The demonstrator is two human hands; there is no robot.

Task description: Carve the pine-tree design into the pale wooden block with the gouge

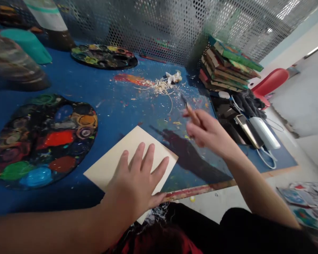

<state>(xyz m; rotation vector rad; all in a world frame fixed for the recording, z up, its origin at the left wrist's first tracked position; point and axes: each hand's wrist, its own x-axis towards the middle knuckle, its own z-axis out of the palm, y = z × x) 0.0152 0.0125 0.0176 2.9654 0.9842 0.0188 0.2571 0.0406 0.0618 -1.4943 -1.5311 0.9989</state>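
My left hand (137, 178) lies flat, fingers spread, on a blank pale wooden board (113, 160) that rests near the front edge of a blue paint-stained table (116, 102). My right hand (208, 132) hovers above the table to the right of the board, blurred by motion, closed on a thin pencil-like tool (188, 107) whose dark tip points away from me.
A large paint-filled palette (42, 139) lies to the left, a second palette (104, 56) at the back. Wood shavings (160, 84) sit mid-table. Stacked painted boards (228, 67) stand at the back right beside a phone (247, 128), a white power bank (265, 132) and cables. Perforated metal wall behind.
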